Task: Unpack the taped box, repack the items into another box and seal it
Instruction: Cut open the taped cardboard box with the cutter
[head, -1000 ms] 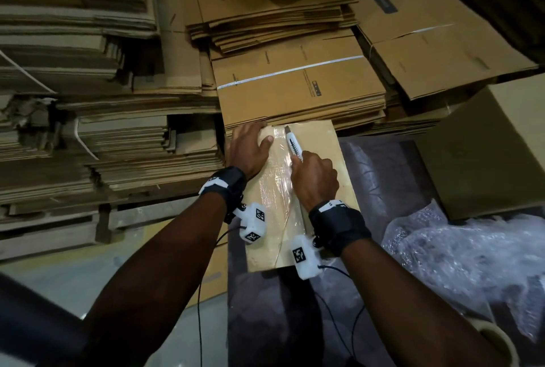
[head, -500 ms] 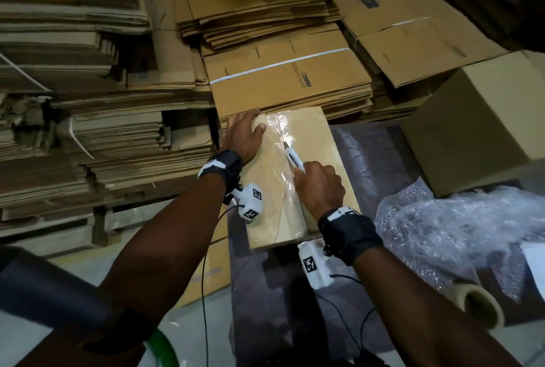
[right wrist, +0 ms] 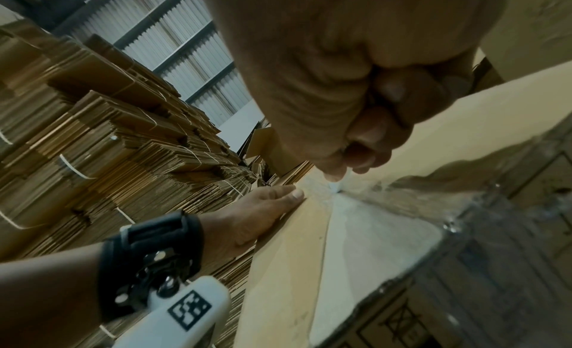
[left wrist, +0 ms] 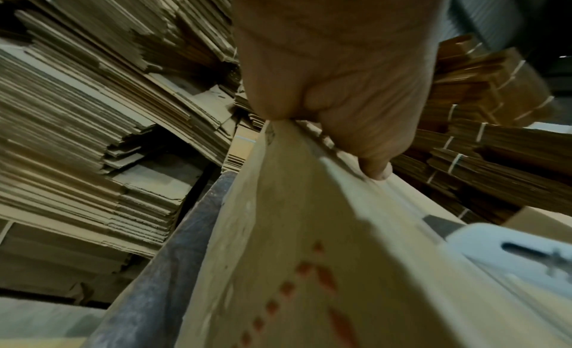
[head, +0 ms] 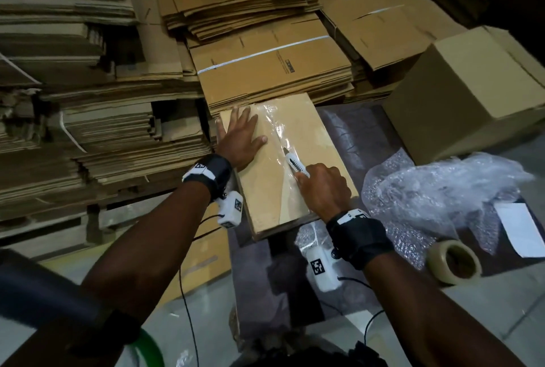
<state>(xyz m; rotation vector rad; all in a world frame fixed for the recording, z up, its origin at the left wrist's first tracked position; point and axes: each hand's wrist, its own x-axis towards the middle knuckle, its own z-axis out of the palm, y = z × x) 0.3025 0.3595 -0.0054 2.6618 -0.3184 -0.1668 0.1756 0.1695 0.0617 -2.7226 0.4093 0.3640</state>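
A flat brown taped box lies on a dark mat, clear tape running down its middle seam. My left hand presses flat on the box's far left part, fingers spread; the left wrist view shows its palm on the cardboard edge. My right hand grips a white utility knife, blade tip on the tape about midway along the seam. In the right wrist view the fist is curled and the knife is mostly hidden. The knife's white body shows in the left wrist view.
A closed brown box stands at right. Bubble wrap, a white paper and a tape roll lie at front right. Stacks of flattened cardboard fill the left and back.
My right hand has drawn the knife along the tape toward me. The left hand has flattened out with spread fingers near the box's far left corner.
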